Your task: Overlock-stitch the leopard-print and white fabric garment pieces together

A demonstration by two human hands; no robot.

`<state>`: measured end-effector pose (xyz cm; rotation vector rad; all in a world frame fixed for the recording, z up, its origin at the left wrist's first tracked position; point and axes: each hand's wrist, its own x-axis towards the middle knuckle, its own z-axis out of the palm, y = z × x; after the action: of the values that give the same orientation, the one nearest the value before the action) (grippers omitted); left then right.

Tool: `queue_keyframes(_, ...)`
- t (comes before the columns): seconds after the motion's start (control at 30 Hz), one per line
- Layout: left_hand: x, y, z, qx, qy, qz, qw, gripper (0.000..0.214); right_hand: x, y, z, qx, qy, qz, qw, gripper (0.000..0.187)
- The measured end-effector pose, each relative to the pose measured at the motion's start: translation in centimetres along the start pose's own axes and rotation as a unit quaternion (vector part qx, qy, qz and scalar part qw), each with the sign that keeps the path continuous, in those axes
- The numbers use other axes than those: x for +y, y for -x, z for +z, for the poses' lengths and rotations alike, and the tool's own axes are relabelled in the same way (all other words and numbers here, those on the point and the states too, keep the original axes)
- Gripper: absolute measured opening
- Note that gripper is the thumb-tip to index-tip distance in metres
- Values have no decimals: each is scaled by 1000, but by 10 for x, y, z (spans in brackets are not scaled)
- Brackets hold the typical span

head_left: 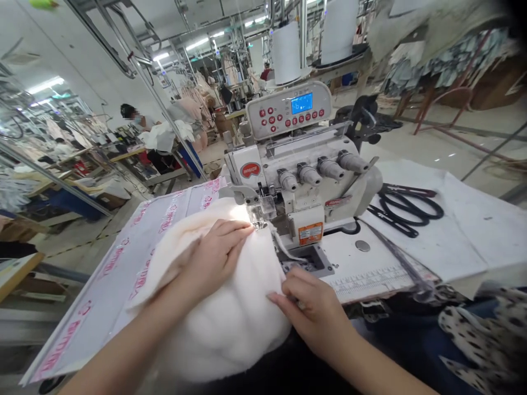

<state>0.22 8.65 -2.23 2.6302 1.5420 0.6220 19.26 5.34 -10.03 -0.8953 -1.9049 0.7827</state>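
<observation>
A soft white fluffy fabric [251, 307] bunches over the front of a white overlock sewing machine [267, 164], its edge running up to the presser foot [258, 224]. My left hand [216, 252] lies on top of the fabric, fingers stretched out, their tips right beside the presser foot. Lower down, my right hand [308, 302] pinches the fabric's right edge between thumb and fingers. A narrow white strip trails from the foot over the open plate to the right. The needle area is lit, but the needle itself is hard to make out.
Black scissors [405, 211] lie on white cloth [469, 230] at the right. A ruler strip [370, 280] runs along the table's front edge. Plastic-covered board [111, 274] extends left. Thread cones [287, 52] stand behind the machine. A masked person [142, 120] sits farther back.
</observation>
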Motion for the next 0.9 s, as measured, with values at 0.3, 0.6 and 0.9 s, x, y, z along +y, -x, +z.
queue_keyframes(0.3, 6, 10, -1, 6, -66, -24, 998, 30, 11, 17, 16, -57, -130, 106, 984, 28)
queue_keyframes(0.6, 6, 14, 0, -12, -62, -52, 997, 31, -4, 36, 0, -36, -228, 137, 963, 29)
queue_keyframes(0.9, -22, -8, -3, -39, -42, -68, 996, 33, 0, 1, 0, -1, -164, 109, 980, 29)
